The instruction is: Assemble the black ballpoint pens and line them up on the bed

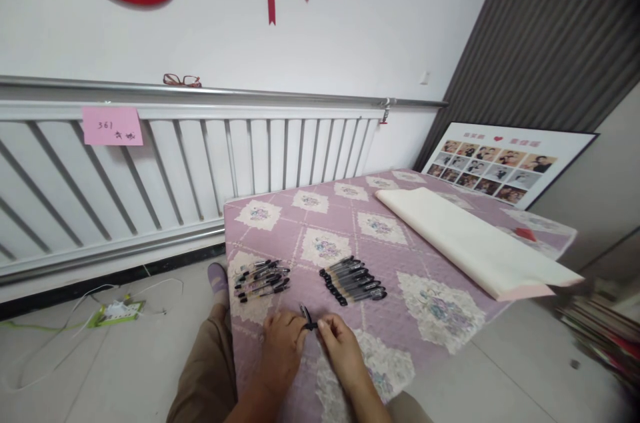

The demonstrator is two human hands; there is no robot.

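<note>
My left hand (281,349) and my right hand (340,346) meet at the near edge of a pink quilted table cover (425,276). Both pinch a small black pen (307,317) between their fingertips, the pen tilted up and away from me. Just beyond it lies a tidy row of black pens (355,279) on the right. A looser bunch of pens (261,277) lies on the left, near the cover's left edge.
A long cream cushion (470,243) lies diagonally across the right of the table. A framed photo collage (500,166) leans at the back right. A white radiator (175,169) with a pink note (112,125) lines the wall. Cables and a power strip (117,311) lie on the floor, left.
</note>
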